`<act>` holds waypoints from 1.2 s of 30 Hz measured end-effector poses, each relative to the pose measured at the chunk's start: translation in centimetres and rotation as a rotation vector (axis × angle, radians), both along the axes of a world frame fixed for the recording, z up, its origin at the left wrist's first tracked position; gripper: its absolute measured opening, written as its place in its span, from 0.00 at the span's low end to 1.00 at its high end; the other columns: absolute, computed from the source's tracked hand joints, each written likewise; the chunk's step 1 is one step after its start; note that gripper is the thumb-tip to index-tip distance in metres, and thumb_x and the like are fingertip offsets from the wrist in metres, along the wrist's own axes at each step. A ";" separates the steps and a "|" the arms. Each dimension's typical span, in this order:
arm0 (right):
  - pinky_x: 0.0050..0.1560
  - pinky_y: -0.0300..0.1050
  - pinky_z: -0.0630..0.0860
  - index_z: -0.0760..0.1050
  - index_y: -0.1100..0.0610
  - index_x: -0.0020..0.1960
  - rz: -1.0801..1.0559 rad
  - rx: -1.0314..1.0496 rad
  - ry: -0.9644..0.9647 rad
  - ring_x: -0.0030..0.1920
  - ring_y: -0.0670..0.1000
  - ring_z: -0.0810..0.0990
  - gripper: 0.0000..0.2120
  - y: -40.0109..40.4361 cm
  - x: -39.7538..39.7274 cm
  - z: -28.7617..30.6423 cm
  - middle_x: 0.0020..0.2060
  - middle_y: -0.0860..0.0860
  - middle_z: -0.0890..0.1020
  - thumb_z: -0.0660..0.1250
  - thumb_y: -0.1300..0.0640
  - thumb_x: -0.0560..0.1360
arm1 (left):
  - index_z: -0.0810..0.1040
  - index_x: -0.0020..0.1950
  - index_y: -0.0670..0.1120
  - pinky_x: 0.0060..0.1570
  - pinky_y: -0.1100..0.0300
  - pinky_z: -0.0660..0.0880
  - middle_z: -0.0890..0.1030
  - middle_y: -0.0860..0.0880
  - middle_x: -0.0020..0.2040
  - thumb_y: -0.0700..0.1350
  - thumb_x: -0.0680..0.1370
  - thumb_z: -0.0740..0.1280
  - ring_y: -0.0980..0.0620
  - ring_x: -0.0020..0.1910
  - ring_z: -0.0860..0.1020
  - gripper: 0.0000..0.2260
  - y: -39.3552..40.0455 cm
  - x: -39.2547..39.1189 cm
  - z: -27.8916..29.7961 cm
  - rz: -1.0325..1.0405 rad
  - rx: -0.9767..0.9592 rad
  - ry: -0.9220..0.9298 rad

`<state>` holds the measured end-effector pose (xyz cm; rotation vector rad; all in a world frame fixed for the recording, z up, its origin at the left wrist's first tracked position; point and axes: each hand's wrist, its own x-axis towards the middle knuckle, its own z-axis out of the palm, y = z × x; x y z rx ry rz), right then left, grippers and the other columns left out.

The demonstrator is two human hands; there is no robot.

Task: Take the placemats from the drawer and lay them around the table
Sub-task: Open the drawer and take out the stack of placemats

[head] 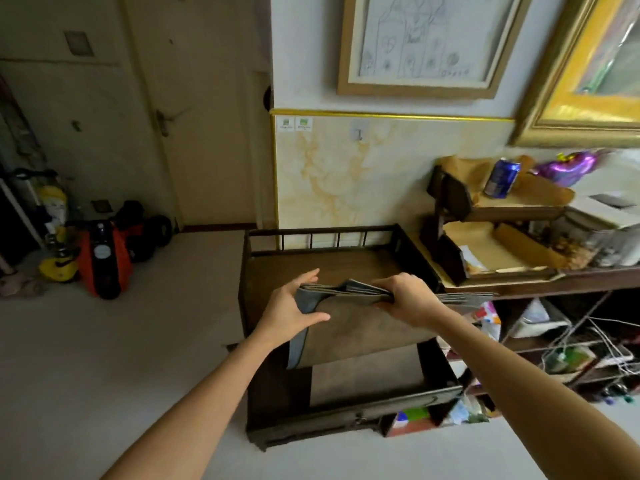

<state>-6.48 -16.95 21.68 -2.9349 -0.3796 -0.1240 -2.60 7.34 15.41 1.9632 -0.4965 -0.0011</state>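
A stack of grey-brown placemats (360, 323) hangs in the air above the open dark wooden drawer (353, 415). My right hand (410, 299) grips the stack's top edge, fingers curled over it. My left hand (294, 308) holds the stack's left corner, thumb below and fingers spread above. One mat droops down from the stack toward the drawer. A brownish sheet lies flat in the drawer's bottom.
The drawer belongs to a low dark cabinet (322, 247) with a railed top, against the wall. To the right stands a wooden shelf (519, 271) with trays, a blue can (500, 178) and clutter beneath. Toy ride-on vehicles (104, 251) sit on the floor at left by a door.
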 end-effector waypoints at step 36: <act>0.38 0.44 0.78 0.78 0.52 0.58 -0.102 0.251 -0.295 0.48 0.54 0.84 0.18 0.5 6.3 -15.0 0.50 0.49 0.84 0.64 0.61 0.69 | 0.56 0.77 0.40 0.65 0.53 0.69 0.64 0.40 0.74 0.51 0.80 0.64 0.42 0.72 0.66 0.30 -5.1 -1.4 -19.7 0.543 0.487 0.832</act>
